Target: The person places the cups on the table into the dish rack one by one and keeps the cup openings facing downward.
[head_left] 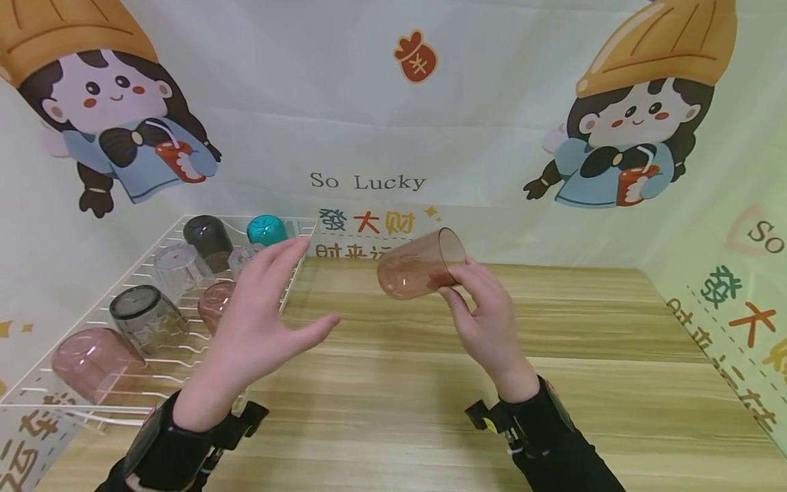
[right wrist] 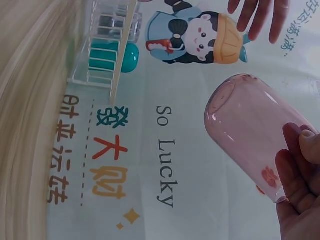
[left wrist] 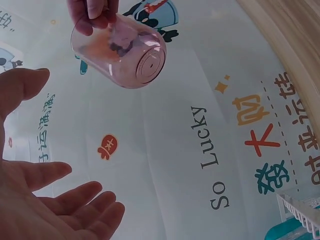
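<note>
A clear pink drinking glass [head_left: 408, 266] is held in the air by my right hand [head_left: 486, 314], which pinches it near the rim. The glass lies tilted on its side, its mouth toward the right hand and its base to the left. In the right wrist view, thumb and fingers grip the rim end of the glass [right wrist: 255, 130]. My left hand [head_left: 258, 321] is raised beside the rack with fingers spread and thumb apart, holding nothing. The left wrist view shows the left hand [left wrist: 55, 200] apart from the glass [left wrist: 122, 52].
A white wire rack [head_left: 178, 372] stands at the left with several upturned glasses: a pink one [head_left: 95, 359], a grey one [head_left: 147, 318], a dark one [head_left: 208, 239] and a teal one [head_left: 266, 230]. The wooden table [head_left: 381, 410] meets a printed cloth backdrop [head_left: 479, 150].
</note>
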{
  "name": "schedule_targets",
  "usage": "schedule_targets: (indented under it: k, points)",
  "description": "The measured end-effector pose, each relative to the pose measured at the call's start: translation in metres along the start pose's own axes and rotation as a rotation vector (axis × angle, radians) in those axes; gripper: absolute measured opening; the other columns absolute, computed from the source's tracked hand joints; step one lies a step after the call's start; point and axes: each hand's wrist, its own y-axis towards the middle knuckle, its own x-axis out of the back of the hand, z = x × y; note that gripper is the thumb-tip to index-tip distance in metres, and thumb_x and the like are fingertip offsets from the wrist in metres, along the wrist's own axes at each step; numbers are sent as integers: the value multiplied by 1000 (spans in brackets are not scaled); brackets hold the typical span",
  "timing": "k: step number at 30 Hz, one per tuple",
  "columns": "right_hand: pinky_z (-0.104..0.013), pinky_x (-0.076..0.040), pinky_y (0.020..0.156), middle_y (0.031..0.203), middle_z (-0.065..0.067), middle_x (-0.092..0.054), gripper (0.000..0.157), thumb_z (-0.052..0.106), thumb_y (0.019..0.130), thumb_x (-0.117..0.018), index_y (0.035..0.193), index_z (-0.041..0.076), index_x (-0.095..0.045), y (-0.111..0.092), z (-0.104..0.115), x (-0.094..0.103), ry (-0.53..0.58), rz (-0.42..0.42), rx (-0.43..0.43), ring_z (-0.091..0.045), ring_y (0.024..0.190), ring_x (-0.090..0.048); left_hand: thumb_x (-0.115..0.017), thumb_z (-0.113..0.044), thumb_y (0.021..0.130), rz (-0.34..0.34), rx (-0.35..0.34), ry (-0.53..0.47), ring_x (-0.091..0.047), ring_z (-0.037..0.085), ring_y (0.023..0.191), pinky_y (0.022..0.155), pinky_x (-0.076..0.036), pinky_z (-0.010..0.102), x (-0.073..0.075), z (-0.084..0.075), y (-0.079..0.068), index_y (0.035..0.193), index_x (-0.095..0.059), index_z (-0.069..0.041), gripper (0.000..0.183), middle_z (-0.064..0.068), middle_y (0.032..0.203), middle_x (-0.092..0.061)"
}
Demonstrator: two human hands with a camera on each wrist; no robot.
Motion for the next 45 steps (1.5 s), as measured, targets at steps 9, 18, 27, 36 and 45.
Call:
schedule_targets:
  k: [9, 18, 27, 36, 45]
  points:
    - [-46, -34, 113, 93, -10, -71, 20, -14, 84, -67, 101, -2, -70, 0, 11, -4, 87, -52, -32, -26, 88, -66, -89, -27, 71, -5, -17, -67, -35, 35, 137, 109, -32, 59, -9, -8, 3, 151, -39, -6, 96, 15, 150, -40]
    - [-47, -32, 114, 93, -13, -71, 22, -15, 86, -64, 104, -4, -69, -2, 21, -5, 228, -59, -100, -23, 90, -64, -90, -24, 71, 3, -26, -136, -34, 31, 139, 110, -31, 57, -17, -15, 6, 152, -38, -8, 97, 12, 151, -39]
    - [-35, -47, 101, 95, -11, -70, 18, -14, 91, -58, 107, -11, -64, -5, 29, -7, 436, -63, -261, -18, 95, -65, -90, -19, 71, -11, -31, -215, -34, 28, 139, 109, -34, 55, -24, -22, 8, 152, -38, -9, 97, 10, 153, -38]
    - [-34, -51, 95, 100, 1, -71, 16, -9, 94, -57, 109, -12, -62, -7, 36, -9, 519, -40, -341, -17, 97, -67, -91, -12, 68, -54, -67, -299, -42, 25, 132, 99, -48, 43, -34, -25, 10, 152, -38, -8, 99, 12, 149, -41]
    - [-32, -53, 92, 101, 2, -71, 17, -4, 96, -57, 111, -12, -61, -10, 40, -12, 575, -15, -389, -16, 99, -67, -89, -7, 71, -39, -16, -434, -46, 20, 123, 95, -52, 32, -41, -28, 9, 151, -39, -9, 94, 12, 139, -49]
